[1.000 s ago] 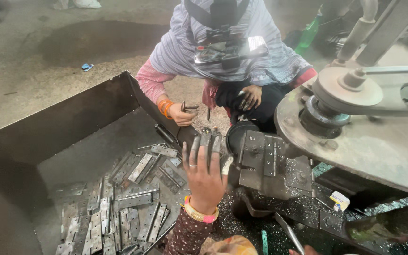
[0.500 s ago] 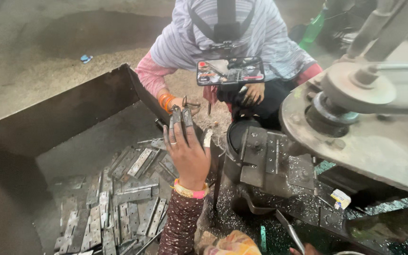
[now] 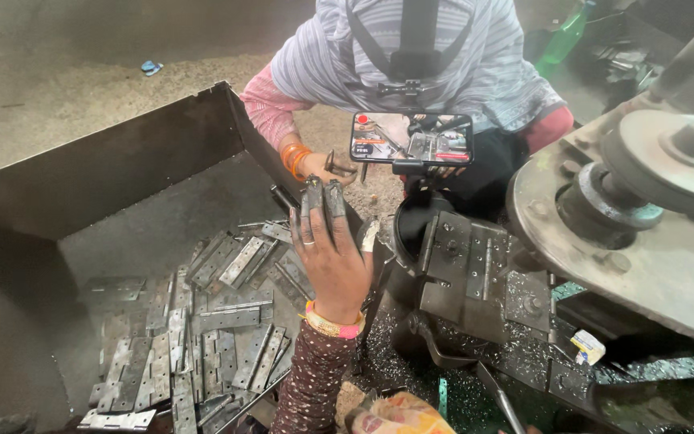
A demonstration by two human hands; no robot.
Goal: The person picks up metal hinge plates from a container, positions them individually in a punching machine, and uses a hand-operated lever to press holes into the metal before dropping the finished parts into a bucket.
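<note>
While the left hand (image 3: 332, 261) is raised with its back to the camera, its fingers (image 3: 313, 210) stretched upward and close together, it hangs over the near right edge of a large dark sheet-metal bin (image 3: 122, 165); whether the fingertips pinch anything cannot be told, since dark covers sit over two of them. A pink and yellow bangle (image 3: 331, 324) rings the wrist, above a dark dotted sleeve (image 3: 312, 382). Just to the left of and below this hand, inside the bin, lies a loose heap of flat grey metal hinges (image 3: 218, 321), scattered at many angles and overlapping each other. The right hand is not in view. Straight beyond the raised fingers, well apart from them, a co-worker in a grey striped shawl (image 3: 475, 64) and pink sleeves crouches on the floor; that person's hand with orange bangles (image 3: 315, 165) holds a small dark metal piece (image 3: 339, 165) near the far corner of the bin. A phone with a lit screen (image 3: 411, 138) hangs on black chest straps in front of the co-worker. To the right of the left hand stands a grimy grey press machine (image 3: 475, 273) with a heavy round steel plate and pulley (image 3: 644, 201), with dark metal shavings (image 3: 459, 378) spread around its base.
</note>
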